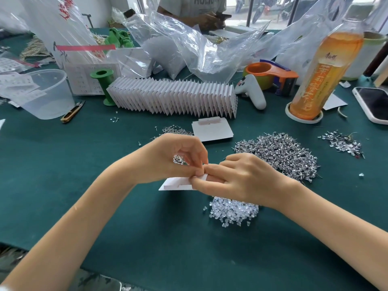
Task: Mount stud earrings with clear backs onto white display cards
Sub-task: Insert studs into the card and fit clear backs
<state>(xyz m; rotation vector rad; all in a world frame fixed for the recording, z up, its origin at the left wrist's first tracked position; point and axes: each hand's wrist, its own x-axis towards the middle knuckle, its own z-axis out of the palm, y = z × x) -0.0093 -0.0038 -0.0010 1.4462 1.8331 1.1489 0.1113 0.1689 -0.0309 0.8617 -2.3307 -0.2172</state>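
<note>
White card, silver studs, clear backs, dark green tablecloth, orange bottle.

The hands hide most of the white card.

The hands meet over a card mid-table. Studs lie right of them, backs nearer, under the right wrist. Behind stands a card row; a bottle far right, perhaps in a lid.

Both bare forearms reach in from the lower corners and meet at the frame's centre. The left hand curls its fingers, pinching downward. The right hand pinches too, fingertips touching the left's.
</note>
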